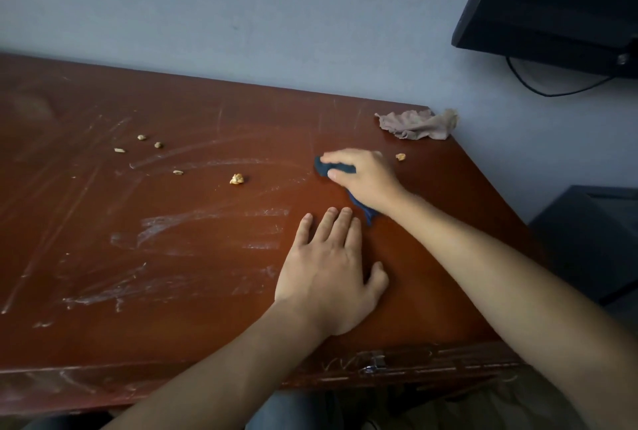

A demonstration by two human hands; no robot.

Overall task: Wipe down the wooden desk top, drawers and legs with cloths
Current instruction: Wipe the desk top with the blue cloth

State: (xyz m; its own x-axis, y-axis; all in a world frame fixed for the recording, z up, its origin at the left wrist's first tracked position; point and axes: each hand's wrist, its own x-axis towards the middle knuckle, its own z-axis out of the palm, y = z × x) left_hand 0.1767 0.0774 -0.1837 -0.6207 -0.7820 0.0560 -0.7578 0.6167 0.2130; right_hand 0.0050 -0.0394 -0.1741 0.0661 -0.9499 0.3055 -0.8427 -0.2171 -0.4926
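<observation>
The reddish-brown wooden desk top (172, 222) fills the view, streaked with pale dust smears on its left and middle. My right hand (366, 177) grips a dark blue cloth (326, 169) and holds it down on the desk right of centre; a tail of the cloth shows under my wrist. My left hand (331, 267) rests flat on the wood just in front of it, fingers straight. A crumpled beige cloth (419, 124) lies at the desk's far right corner. The top edge of a drawer front (376, 362) with a metal fitting shows below the near edge.
Several small yellowish crumbs (237, 179) are scattered over the middle of the desk, one more (400, 156) just right of my right hand. A black monitor (559, 5) with a dangling cable hangs on the grey wall at upper right. A dark box (593, 240) stands right of the desk.
</observation>
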